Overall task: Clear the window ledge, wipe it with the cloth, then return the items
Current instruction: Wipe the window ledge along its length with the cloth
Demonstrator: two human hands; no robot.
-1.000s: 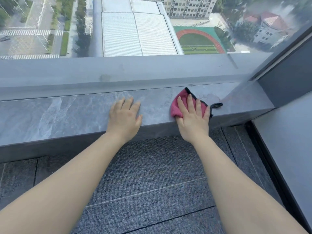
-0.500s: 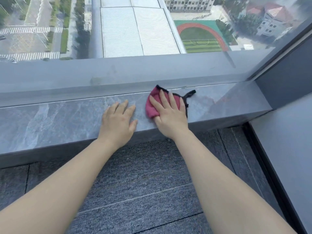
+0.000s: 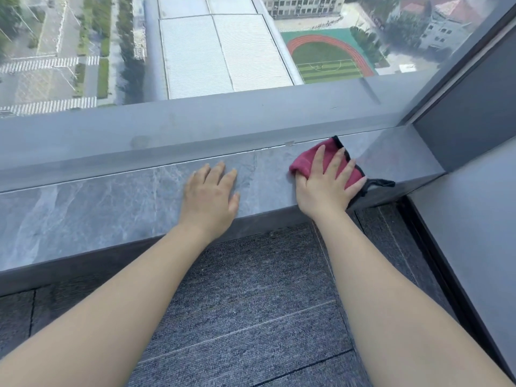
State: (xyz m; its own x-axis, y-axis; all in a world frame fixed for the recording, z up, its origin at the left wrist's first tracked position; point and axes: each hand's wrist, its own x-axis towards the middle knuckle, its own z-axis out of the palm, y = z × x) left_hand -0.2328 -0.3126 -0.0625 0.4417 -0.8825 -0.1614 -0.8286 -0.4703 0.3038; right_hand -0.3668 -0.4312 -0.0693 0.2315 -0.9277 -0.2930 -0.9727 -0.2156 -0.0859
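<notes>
We see the cloth (image 3: 332, 160), a crumpled pinkish-red rag with black edging, lying on the window ledge (image 3: 111, 202) toward its right end, short of the corner where the ledge meets the side wall (image 3: 474, 129). One pointed corner of the cloth reaches the back edge of the ledge, touching the window frame (image 3: 195, 127); a black strip (image 3: 381, 182) trails from its right side along the front edge. The right hand (image 3: 325, 185) lies flat on top of it, fingers straight and spread, pressing it onto the stone, with the heel of the hand at the ledge's front edge. Much of the cloth is hidden beneath the palm.

The ledge is grey stone with pale veins and a dull sheen. The left hand (image 3: 210, 195) rests palm down on bare stone near the middle of the ledge, fingers straight and slightly apart, holding nothing, well apart from the cloth.

Below the front edge we see grey carpet tiles (image 3: 251, 289). Through the glass lie rooftops and a sports field (image 3: 326, 58) with a red track.
</notes>
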